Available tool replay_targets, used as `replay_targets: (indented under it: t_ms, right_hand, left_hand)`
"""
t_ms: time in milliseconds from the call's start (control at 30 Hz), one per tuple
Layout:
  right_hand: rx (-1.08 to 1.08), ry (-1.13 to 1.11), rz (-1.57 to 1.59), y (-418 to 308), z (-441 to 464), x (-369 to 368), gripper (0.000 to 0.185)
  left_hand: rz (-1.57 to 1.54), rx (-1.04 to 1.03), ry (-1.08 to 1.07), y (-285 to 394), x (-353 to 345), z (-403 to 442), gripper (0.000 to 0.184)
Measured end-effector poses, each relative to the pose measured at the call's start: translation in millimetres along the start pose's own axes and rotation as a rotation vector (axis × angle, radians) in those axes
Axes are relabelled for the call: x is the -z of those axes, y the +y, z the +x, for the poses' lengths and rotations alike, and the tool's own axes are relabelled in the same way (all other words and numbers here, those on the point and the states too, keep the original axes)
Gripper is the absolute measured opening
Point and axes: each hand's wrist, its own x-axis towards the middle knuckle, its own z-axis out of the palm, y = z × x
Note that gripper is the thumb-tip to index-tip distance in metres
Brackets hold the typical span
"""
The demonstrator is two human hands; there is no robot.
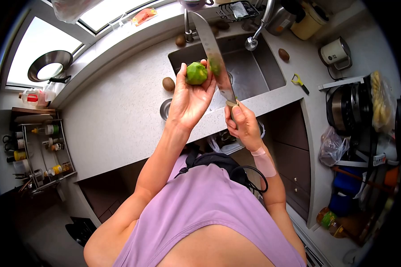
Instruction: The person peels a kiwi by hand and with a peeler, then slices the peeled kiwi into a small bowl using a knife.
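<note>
A peeled green kiwi (pixel 196 74) rests in the upturned fingers of my left hand (pixel 189 102), over the near-left part of the sink. My right hand (pixel 245 124) is wrapped round the handle of a large kitchen knife (pixel 205 38). Its long blade points up and away, just right of the kiwi; whether it touches my left fingertips I cannot tell. A brown unpeeled kiwi (pixel 168 83) lies on the counter left of my left hand. Close to my left wrist stands a metal bowl (pixel 165 109), partly hidden by it.
Beneath the hands is a steel sink (pixel 265 71) with a faucet (pixel 251 43). Another kiwi (pixel 180 40) lies behind it, and one more kiwi (pixel 284 54) to its right, near a yellow-green peeler (pixel 300 83). A frying pan (pixel 36 66) stands by the window.
</note>
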Motion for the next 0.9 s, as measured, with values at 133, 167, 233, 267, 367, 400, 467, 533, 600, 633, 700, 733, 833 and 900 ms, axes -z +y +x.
replay_targets:
  t_ms: [133, 167, 233, 267, 367, 400, 467, 533, 600, 633, 700, 733, 833, 900]
  right_hand:
    - [0.056, -0.010, 0.045, -12.5, -0.8, 1.6, 0.033]
    - [0.055, -0.007, 0.045, -13.7, 2.1, 4.0, 0.033]
    - [0.073, 0.062, -0.060, -15.6, 7.2, 11.5, 0.034]
    - [0.075, 0.093, -0.056, -15.6, 9.5, 15.2, 0.035]
    - [0.105, 0.207, -0.195, -12.8, 12.5, 28.8, 0.036]
    - [0.108, 0.206, -0.196, -10.1, 12.2, 32.9, 0.036]
    - [0.254, 0.385, -0.473, -0.5, 6.6, 39.8, 0.039]
    - [0.226, 0.390, -0.514, 11.7, 3.4, 49.2, 0.039]
    - [0.008, 0.388, -0.568, 7.5, -1.3, 49.5, 0.036]
    - [0.008, 0.383, -0.571, 5.7, -3.9, 46.6, 0.036]
    - [0.060, 0.248, -0.792, 4.2, -9.9, 39.9, 0.032]
    - [0.067, 0.209, -0.798, 3.4, -12.8, 35.0, 0.029]
    - [-0.023, 0.120, -0.792, 0.1, -13.9, 21.5, 0.028]
    - [-0.158, 0.096, -0.765, -11.2, -11.6, 10.3, 0.028]
  left_hand:
    - [-0.021, 0.012, 0.056, -5.1, -10.5, -2.1, 0.036]
    - [-0.019, 0.015, 0.076, -6.2, -10.8, -0.9, 0.037]
    - [-0.019, 0.025, 0.105, -6.4, -6.5, 4.8, 0.037]
    - [0.078, -0.016, 0.109, -3.4, 0.1, 14.6, 0.036]
    - [0.242, -0.099, 0.121, 8.0, 17.0, 34.9, 0.032]
    - [0.402, -0.127, 0.140, 10.9, 19.1, 36.8, 0.032]
    - [0.725, -0.162, 0.092, 17.1, 24.1, 33.3, 0.033]
    - [0.869, -0.162, 0.072, 19.2, 28.2, 25.2, 0.034]
    - [1.049, -0.151, 0.047, 22.4, 31.4, 19.0, 0.037]
    - [1.047, -0.157, 0.048, 25.1, 33.4, 17.0, 0.037]
    - [1.089, -0.127, 0.036, 29.7, 37.8, 14.1, 0.042]
    - [1.084, -0.137, 0.040, 31.4, 39.3, 12.6, 0.042]
    - [1.049, -0.161, 0.043, 37.4, 44.2, 5.6, 0.040]
    - [1.059, -0.163, -0.009, 40.7, 47.3, 3.3, 0.051]
